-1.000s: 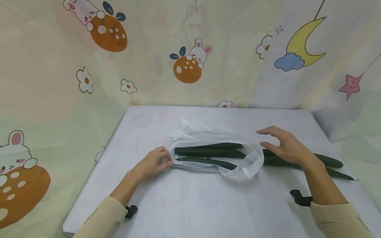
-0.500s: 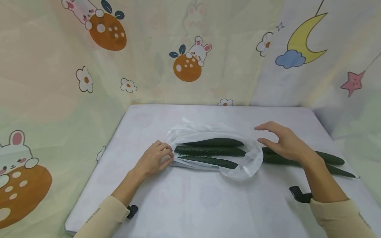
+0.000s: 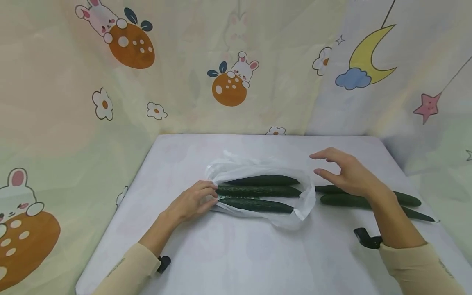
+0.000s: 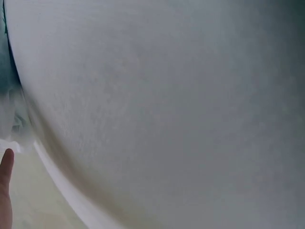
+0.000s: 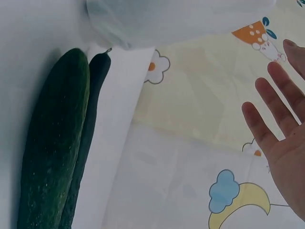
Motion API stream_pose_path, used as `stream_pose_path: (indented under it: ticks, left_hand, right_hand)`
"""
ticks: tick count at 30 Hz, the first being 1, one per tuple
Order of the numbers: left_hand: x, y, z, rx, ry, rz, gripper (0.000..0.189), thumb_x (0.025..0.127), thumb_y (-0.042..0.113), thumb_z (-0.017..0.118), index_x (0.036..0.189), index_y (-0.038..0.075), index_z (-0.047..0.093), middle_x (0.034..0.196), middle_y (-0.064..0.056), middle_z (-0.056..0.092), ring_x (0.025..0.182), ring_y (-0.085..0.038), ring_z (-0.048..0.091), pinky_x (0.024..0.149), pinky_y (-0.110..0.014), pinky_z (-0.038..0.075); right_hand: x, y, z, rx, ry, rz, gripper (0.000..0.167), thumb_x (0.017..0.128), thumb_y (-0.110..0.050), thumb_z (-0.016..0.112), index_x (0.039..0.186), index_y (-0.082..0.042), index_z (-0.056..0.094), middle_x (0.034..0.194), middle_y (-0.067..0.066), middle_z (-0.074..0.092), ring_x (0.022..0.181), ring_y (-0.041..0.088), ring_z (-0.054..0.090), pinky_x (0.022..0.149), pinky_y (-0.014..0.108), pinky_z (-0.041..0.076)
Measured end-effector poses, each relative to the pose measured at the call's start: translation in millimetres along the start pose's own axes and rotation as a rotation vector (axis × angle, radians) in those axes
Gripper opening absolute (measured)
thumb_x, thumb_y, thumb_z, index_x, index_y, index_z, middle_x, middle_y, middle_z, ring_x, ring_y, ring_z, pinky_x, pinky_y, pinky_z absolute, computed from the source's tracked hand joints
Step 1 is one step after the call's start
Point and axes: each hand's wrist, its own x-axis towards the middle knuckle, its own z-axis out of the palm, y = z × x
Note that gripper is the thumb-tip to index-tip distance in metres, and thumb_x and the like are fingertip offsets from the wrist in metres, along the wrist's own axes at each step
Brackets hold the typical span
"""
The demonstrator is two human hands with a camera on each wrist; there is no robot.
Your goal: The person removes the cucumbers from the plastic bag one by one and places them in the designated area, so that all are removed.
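The left hand [image 3: 193, 200] touches the left end of a white plastic bag [image 3: 250, 167], fingers bent, thumb set below them; whether they pinch the film I cannot tell. The left wrist view adds only one fingertip near the bag's edge. The bag lies on the white table [image 3: 228, 258], gaping, with three cucumbers [image 3: 258, 191] side by side inside, a detail only the head view gives. Just right of it lie two loose cucumbers [image 3: 343, 200], crossed there by the forearm; the right wrist view shows them unobstructed, one thick, one slender with a stalk towards the bag. Above them hangs the right hand [image 3: 348, 174], holding nothing, thumb apart from the fingers; its own wrist view shows those fingers fanned. Farther right, a pink star [image 3: 427, 106] marks the backdrop.
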Motion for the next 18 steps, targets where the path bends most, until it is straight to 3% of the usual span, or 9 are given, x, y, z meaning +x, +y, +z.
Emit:
stream_pose_path:
  ticks: [5,10,13,18]
  left_hand:
    - [-3.1,-0.8,1.2,-0.056,-0.019,-0.081,0.011,0.100,0.023,0.069,0.105,0.015,0.075,0.128,-0.006,0.067,0.128,-0.024,0.058,0.109,-0.043,0.046]
    - [-5.6,-1.4,3.4,-0.154,0.039,-0.167,0.017,0.102,0.019,0.065,0.106,0.007,0.077,0.122,-0.008,0.071,0.122,-0.027,0.064,0.105,-0.046,0.049]
    - [-5.4,-0.4,5.9,-0.188,0.069,-0.233,0.018,0.102,0.019,0.066,0.099,0.007,0.078,0.116,-0.005,0.073,0.116,-0.026,0.067,0.101,-0.046,0.052]
    - [-3.5,4.8,9.1,-0.196,0.077,-0.353,0.022,0.097,0.024,0.073,0.077,0.018,0.075,0.112,-0.002,0.073,0.112,-0.025,0.069,0.098,-0.045,0.054]
  right_hand:
    - [6.8,-5,7,0.032,-0.002,-0.040,0.052,0.082,0.003,0.082,0.129,-0.013,0.066,0.123,-0.003,0.068,0.114,0.006,0.059,0.098,0.011,0.042]
    - [14.9,-10,14,0.045,-0.009,-0.051,0.052,0.082,0.001,0.083,0.129,-0.013,0.066,0.124,-0.002,0.068,0.115,0.010,0.060,0.099,0.013,0.043]
    - [21.1,-15,17,0.063,-0.015,-0.067,0.051,0.082,-0.001,0.084,0.129,-0.012,0.066,0.125,-0.002,0.068,0.116,0.011,0.060,0.099,0.015,0.044]
    - [27.0,-21,26,0.095,-0.031,-0.097,0.052,0.082,-0.003,0.085,0.129,-0.013,0.066,0.125,-0.003,0.067,0.116,0.012,0.061,0.100,0.016,0.045]
